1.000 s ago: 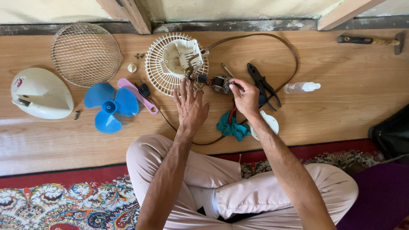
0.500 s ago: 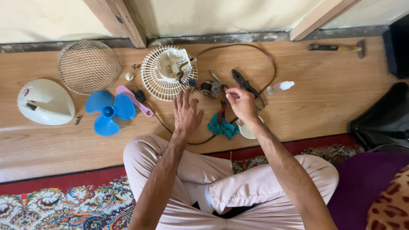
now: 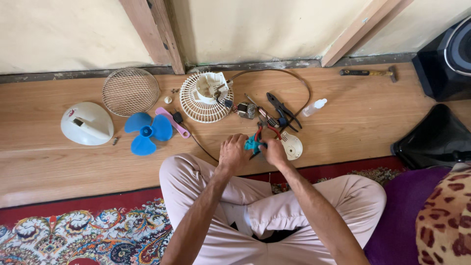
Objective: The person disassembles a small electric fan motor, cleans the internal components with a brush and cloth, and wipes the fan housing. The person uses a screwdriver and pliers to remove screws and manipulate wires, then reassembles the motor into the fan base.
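Observation:
I sit cross-legged at a wooden floor strip with fan parts spread out on it. My left hand point(image 3: 234, 153) and my right hand point(image 3: 273, 151) meet just in front of my knees, and both close on a teal-handled tool point(image 3: 252, 144). Its red part point(image 3: 269, 130) sticks out beyond my fingers. A white round cap point(image 3: 292, 145) lies right beside my right hand. Beyond my hands are a small motor point(image 3: 245, 110), black pliers point(image 3: 282, 109) and the white rear fan guard point(image 3: 206, 98) with its black cable point(image 3: 298, 84).
A wire mesh guard point(image 3: 130, 91), a blue fan blade point(image 3: 145, 132), a pink tool point(image 3: 171, 122) and a white dome cover point(image 3: 87, 123) lie to the left. A small white bottle point(image 3: 314, 107) and a hammer point(image 3: 368, 72) lie right, near a black speaker point(image 3: 446, 59) and black bag point(image 3: 434, 138). A patterned rug point(image 3: 73, 235) lies near.
Both hands drew back from the motor area toward my knees and came together on the teal-handled tool, which was lying on the floor before. The camera view widened and shifted right.

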